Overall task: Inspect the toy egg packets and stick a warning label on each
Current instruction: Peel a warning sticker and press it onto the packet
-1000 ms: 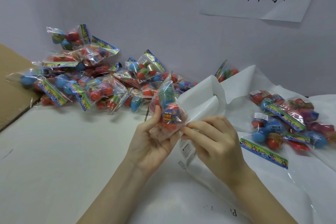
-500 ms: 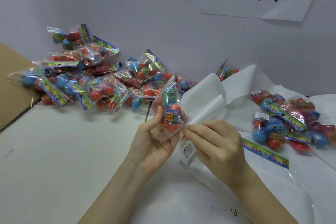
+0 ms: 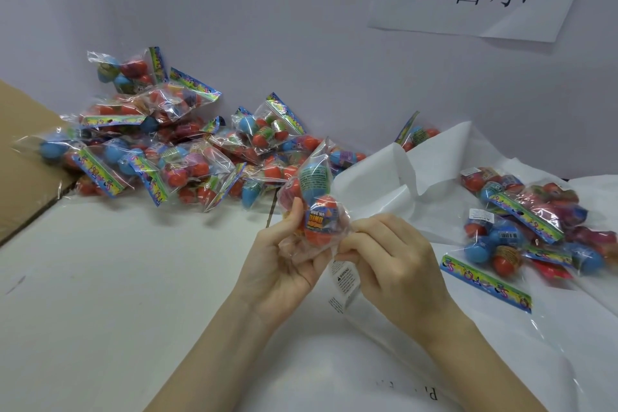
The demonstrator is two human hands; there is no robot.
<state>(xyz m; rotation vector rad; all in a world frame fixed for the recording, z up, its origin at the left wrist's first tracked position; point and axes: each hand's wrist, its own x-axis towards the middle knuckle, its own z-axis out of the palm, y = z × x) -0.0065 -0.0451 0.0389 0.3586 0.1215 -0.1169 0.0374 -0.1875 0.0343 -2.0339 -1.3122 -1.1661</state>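
While the left hand (image 3: pixel 284 264) cups a clear toy egg packet (image 3: pixel 314 204) upright above the white table (image 3: pixel 100 294), thumb and curled fingers gripping its lower part, the right hand (image 3: pixel 391 264) pinches the packet's right edge with bent fingertips, a white warning label (image 3: pixel 344 281) hanging just below them. Unsorted packets (image 3: pixel 174 150) lie heaped at the back left against the wall (image 3: pixel 267 27); a smaller group (image 3: pixel 535 231) lies right on white sheeting (image 3: pixel 434 204).
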